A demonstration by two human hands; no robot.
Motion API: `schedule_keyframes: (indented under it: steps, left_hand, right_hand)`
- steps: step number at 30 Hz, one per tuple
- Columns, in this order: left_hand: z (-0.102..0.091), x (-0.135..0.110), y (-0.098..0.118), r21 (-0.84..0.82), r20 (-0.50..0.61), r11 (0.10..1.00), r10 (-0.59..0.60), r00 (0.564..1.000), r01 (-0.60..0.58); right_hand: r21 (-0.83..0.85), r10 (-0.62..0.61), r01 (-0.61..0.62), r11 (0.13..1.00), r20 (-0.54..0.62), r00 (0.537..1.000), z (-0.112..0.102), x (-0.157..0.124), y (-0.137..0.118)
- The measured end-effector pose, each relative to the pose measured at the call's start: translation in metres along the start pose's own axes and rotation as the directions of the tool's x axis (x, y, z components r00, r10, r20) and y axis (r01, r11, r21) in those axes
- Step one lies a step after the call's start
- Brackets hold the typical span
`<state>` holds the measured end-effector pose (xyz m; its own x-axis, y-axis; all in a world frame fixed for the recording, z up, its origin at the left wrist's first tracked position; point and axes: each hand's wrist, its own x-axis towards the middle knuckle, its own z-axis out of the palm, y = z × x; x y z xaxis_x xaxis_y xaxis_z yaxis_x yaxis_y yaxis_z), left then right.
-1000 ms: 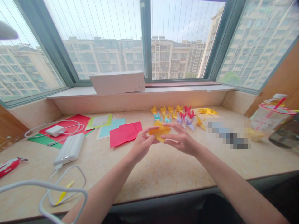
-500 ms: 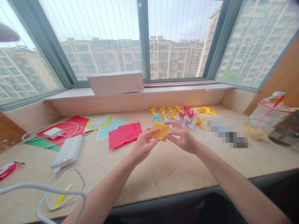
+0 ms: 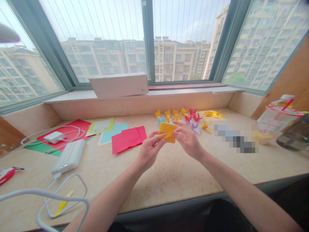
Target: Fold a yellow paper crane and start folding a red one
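Both my hands hold a folded piece of yellow paper [image 3: 167,131] just above the stone counter [image 3: 169,174]. My left hand [image 3: 148,151] pinches its lower left edge between thumb and fingers. My right hand [image 3: 188,140] pinches its right side. Behind the paper stands a cluster of several small folded paper cranes [image 3: 184,116] in yellow, red, blue and purple. A red paper sheet [image 3: 127,138] lies flat to the left of my hands.
More coloured sheets [image 3: 106,129] lie at the left with a white charger [image 3: 54,137], a white power bank [image 3: 69,157] and loose white cables [image 3: 48,196]. A white box [image 3: 119,84] sits on the sill. A plastic cup with a straw [image 3: 277,122] stands at the right.
The yellow paper has been lifted slightly and turned more upright between my fingers. Both hands have drawn closer together around it.
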<state>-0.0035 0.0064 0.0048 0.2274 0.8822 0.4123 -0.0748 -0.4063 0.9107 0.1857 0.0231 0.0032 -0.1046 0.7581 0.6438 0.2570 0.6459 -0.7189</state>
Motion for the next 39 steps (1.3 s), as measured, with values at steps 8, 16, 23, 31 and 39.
schedule_keyframes:
  steps: [8,16,23,31,39]
  left_hand:
    - [0.0043,-0.0015,0.0026,-0.006,-0.066,1.0,0.0,0.998,0.0]
    - [0.002,0.0,0.002,-0.046,-0.164,0.996,-0.083,0.983,0.077]
    - [0.0034,-0.0013,0.004,-0.032,-0.14,0.998,-0.052,0.989,0.048]
    - [0.0033,-0.0027,-0.0013,-0.042,-0.088,0.994,-0.106,0.991,0.102]
    - [0.0046,0.0007,0.0007,-0.223,-0.104,0.97,-0.125,0.987,0.099]
  right_hand:
    - [0.214,0.11,-0.085,0.973,-0.107,0.988,0.0061,-0.0013,-0.0031]
    - [0.228,0.108,-0.074,0.971,-0.14,0.984,0.0053,-0.001,-0.0074]
    - [0.25,0.093,-0.066,0.966,-0.098,0.991,0.0076,-0.0024,-0.0008]
    - [0.289,0.086,-0.046,0.956,-0.127,0.988,0.0086,-0.0041,-0.0002]
    - [0.328,0.115,-0.072,0.942,-0.113,0.987,0.0102,-0.0045,-0.0013]
